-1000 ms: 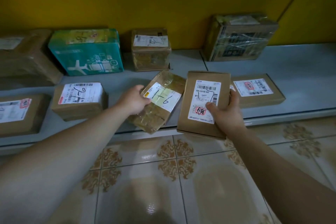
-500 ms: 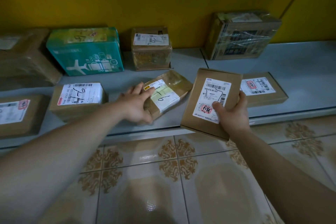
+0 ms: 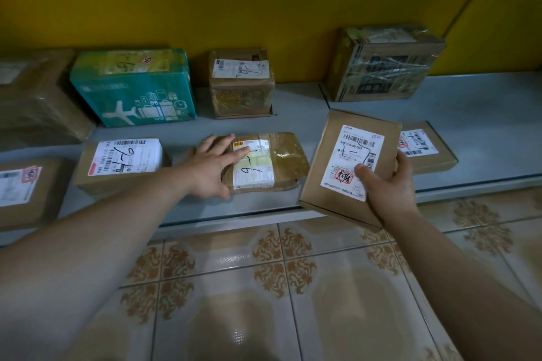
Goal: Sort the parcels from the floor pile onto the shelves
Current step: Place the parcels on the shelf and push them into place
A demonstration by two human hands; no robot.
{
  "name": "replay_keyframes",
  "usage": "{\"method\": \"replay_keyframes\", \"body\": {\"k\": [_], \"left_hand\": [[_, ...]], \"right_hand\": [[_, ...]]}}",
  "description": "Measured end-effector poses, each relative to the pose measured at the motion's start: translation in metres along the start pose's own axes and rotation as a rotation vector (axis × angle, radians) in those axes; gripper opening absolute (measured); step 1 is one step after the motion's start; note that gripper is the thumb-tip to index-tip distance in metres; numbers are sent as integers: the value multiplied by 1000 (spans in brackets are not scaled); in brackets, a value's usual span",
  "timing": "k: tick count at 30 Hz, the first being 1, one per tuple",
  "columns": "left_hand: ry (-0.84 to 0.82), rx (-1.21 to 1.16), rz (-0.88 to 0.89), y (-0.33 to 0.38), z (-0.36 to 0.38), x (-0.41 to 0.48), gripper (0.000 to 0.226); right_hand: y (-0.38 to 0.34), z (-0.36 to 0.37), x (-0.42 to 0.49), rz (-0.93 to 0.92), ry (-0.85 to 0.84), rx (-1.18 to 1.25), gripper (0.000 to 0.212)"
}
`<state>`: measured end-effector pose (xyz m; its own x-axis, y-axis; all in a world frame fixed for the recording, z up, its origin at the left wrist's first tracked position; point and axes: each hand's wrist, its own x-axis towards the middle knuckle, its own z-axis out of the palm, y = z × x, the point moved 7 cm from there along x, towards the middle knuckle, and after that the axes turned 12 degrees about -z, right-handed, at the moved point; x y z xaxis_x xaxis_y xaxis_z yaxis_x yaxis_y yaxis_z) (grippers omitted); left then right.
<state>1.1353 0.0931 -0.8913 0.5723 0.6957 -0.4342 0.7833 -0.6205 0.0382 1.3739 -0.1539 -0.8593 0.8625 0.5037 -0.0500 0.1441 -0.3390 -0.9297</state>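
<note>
A taped brown parcel [image 3: 281, 161] marked "1-6" lies flat on the low grey shelf [image 3: 484, 114], near its front edge. My left hand [image 3: 212, 167] rests on the parcel's left end with straight, spread fingers. My right hand [image 3: 387, 184] grips a flat cardboard parcel [image 3: 331, 155] with a white label, thumb on the label, and holds it tilted above the shelf's front edge, just right of the taped parcel.
Along the shelf stand a teal box [image 3: 132, 91], a small brown box [image 3: 242, 88], a plastic-wrapped box [image 3: 381, 64], a labelled box [image 3: 120, 164] at the left and a flat parcel [image 3: 425, 146] behind my right hand. Below is patterned tiled floor [image 3: 264, 287]; behind is a yellow wall.
My left hand set the taped parcel down flat on the shelf, turned it level and opened out on top of it. My right hand lifted the flat parcel slightly rightwards.
</note>
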Motion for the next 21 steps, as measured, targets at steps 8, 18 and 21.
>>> {"method": "replay_keyframes", "body": {"k": [8, 18, 21], "left_hand": [[66, -13, -49, 6, 6, 4, 99], [69, -122, -56, 23, -11, -15, 86], [-12, -609, -73, 47, -32, -52, 74]], "right_hand": [[-12, 24, 3, -36, -101, -35, 76], [-17, 36, -6, -9, -162, -24, 84], [-41, 38, -22, 30, -186, 9, 82]]}}
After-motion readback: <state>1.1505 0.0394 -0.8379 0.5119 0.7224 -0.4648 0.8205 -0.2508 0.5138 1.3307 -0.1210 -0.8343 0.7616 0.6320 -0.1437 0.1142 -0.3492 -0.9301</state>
